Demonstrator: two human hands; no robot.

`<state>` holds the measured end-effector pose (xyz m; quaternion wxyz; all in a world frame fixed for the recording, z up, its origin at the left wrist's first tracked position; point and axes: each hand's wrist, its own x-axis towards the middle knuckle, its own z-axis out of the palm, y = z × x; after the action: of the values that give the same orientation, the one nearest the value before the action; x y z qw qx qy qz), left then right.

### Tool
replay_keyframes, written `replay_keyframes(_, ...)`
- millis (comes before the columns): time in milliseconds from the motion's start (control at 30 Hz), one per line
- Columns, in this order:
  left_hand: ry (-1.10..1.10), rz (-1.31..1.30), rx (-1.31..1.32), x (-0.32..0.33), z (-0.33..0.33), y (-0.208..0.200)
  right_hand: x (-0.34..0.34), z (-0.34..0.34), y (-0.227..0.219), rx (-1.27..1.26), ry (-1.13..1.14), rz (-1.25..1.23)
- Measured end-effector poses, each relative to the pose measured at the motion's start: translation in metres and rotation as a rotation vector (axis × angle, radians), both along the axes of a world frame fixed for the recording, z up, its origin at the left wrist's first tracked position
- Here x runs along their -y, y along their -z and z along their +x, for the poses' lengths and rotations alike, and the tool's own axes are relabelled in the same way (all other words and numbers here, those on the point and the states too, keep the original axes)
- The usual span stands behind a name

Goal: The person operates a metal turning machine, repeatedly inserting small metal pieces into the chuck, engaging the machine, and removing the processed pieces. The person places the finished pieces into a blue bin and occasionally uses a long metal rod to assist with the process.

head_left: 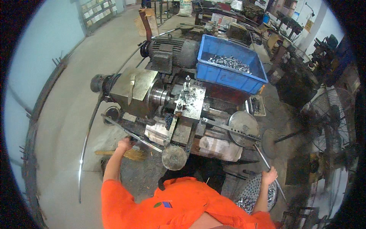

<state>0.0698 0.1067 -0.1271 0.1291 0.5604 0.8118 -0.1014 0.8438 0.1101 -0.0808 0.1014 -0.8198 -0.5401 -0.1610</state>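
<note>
My right hand (269,175) is wrapped round a long steel lever bar (262,155), which slants down from a round metal disc (243,128) on the lathe-like machine. My left hand (126,144) is closed just below another steel lever bar (146,142), which runs to a smaller disc (174,157). Something dark shows at its fingers; I cannot make out what it is. Between the hands stands the tool slide (193,100), strewn with metal chips, facing the spindle chuck (158,96). A flat metal tool (131,91) lies on the headstock cover (141,78).
A blue crate (232,82) with several small metal parts sits behind the slide, beside a motor (177,51). By my right forearm is a perforated basket (249,183) holding metal pieces. A brush (133,154) lies below my left hand; a fan (329,118) stands at right.
</note>
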Motion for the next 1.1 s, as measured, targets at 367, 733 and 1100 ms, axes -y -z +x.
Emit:
replay_keyframes(367, -0.193, 0.033, 0.085, 0.003, 0.01, 0.071, -0.015, 0.005, 0.018, 0.084, 0.072, 0.034)
replay_keyframes(733, -0.315, 0.251, 0.264, 0.054, 0.007, 0.09, -0.036, -0.038, -0.019, -0.076, -0.325, 0.145)
replay_keyframes(1100, -0.354, 0.675, 0.115, 0.092, -0.095, -0.142, -0.165, -0.338, -0.19, -0.518, -1.302, 0.212)
